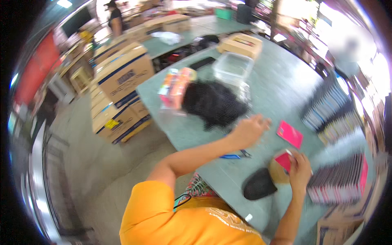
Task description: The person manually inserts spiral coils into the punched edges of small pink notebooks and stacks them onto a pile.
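My left hand point(250, 132) is over the middle of the green table, just right of a black mesh heap point(214, 104); its fingers are bent but smeared by motion. With my right hand point(300, 169) I pinch a small pink card point(283, 161) above a tan, round tape roll point(279, 173). A bit of white shows by those fingertips, too small to name. Beside the roll rests a dark, rounded pad point(259, 184). Another pink card point(290, 134) lies flat farther off, between my hands. Blue-handled pliers point(233, 156) are below my left wrist.
Stacked pink-edged cards point(338, 183) and taller card stacks point(326, 106) line the table's right side. Beyond the mesh stand a clear plastic tub point(233, 67) and a cardboard tray point(241, 44). Orange packets point(179, 87) lie left. Cartons point(122, 77) are piled beside the table; a person point(115, 19) stands far back.
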A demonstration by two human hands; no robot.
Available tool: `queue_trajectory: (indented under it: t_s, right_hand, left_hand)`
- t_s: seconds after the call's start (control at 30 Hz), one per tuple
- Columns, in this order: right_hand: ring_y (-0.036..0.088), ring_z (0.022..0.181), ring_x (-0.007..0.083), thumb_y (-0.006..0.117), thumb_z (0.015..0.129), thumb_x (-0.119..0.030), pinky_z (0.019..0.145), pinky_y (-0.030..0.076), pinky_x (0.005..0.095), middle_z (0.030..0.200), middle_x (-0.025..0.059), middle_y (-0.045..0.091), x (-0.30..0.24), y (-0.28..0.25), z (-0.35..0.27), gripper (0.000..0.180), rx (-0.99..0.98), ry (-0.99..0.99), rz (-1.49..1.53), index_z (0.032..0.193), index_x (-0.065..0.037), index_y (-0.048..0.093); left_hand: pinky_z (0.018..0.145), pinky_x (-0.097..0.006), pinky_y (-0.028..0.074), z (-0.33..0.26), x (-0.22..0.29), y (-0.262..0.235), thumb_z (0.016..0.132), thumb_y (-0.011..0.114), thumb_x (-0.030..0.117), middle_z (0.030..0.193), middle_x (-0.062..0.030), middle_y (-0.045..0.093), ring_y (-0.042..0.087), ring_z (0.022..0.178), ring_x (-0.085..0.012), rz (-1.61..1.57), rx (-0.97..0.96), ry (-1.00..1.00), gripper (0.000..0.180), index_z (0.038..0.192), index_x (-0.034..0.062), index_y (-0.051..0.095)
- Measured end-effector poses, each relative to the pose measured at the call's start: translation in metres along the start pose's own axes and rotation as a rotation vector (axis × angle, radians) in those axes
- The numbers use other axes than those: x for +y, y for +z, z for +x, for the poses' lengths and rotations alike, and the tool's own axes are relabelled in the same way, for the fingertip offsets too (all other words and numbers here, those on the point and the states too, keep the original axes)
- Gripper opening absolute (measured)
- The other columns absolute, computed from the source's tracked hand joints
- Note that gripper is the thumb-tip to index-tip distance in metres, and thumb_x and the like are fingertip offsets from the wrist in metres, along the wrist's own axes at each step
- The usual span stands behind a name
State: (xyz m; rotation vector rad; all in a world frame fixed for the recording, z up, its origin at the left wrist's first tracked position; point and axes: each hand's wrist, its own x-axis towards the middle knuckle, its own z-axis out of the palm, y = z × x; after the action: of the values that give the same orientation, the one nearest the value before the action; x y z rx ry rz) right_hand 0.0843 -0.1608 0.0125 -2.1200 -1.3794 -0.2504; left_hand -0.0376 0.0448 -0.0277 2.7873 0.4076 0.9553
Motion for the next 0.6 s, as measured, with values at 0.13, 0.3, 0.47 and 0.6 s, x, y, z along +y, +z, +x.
queue_trajectory:
  t_s: [0.13, 0.3, 0.47, 0.6]
  right_hand:
    - [0.058, 0.081, 0.0337, 0.059, 0.078, -0.015, 0.072, 0.044, 0.0422, 0.085, 0.0130, 0.061, -0.005, 0.019, 0.014, 0.013, -0.034, 0.052, 0.019, 0.087, -0.005, 0.061]
    - [0.059, 0.077, 0.0267, 0.066, 0.073, -0.031, 0.066, 0.042, 0.0392, 0.074, 0.0084, 0.061, -0.010, 0.030, 0.011, 0.024, 0.149, 0.030, -0.175, 0.082, -0.009, 0.061]
    - [0.057, 0.072, 0.0223, 0.070, 0.069, -0.040, 0.069, 0.039, 0.0369, 0.073, 0.0034, 0.062, -0.006, 0.039, 0.010, 0.033, 0.216, 0.051, -0.266, 0.080, -0.010, 0.062]
    - [0.059, 0.077, 0.0226, 0.070, 0.070, -0.028, 0.071, 0.041, 0.0382, 0.076, 0.0036, 0.063, -0.005, 0.036, 0.008, 0.024, 0.175, 0.034, -0.155, 0.084, -0.009, 0.063]
  left_hand:
    - [0.068, -0.039, 0.049, -0.006, -0.005, 0.005, 0.081, 0.058, 0.013, 0.090, -0.0147, 0.058, 0.060, 0.083, -0.0304, -0.373, 0.083, -0.087, 0.024, 0.104, 0.0058, 0.055]
    - [0.067, -0.036, 0.048, -0.017, -0.015, 0.031, 0.080, 0.060, 0.006, 0.091, -0.0164, 0.061, 0.061, 0.080, -0.0305, -0.327, -0.197, -0.085, 0.017, 0.096, 0.0019, 0.058]
    - [0.064, -0.030, 0.047, 0.006, 0.018, -0.001, 0.081, 0.062, 0.008, 0.083, -0.0141, 0.062, 0.060, 0.070, -0.0212, -0.541, -0.087, -0.048, 0.020, 0.100, 0.0021, 0.061]
    - [0.060, -0.029, 0.047, 0.000, 0.040, -0.004, 0.084, 0.062, 0.012, 0.077, -0.0124, 0.062, 0.059, 0.064, -0.0177, -0.725, -0.096, -0.056, 0.019, 0.100, 0.0017, 0.060]
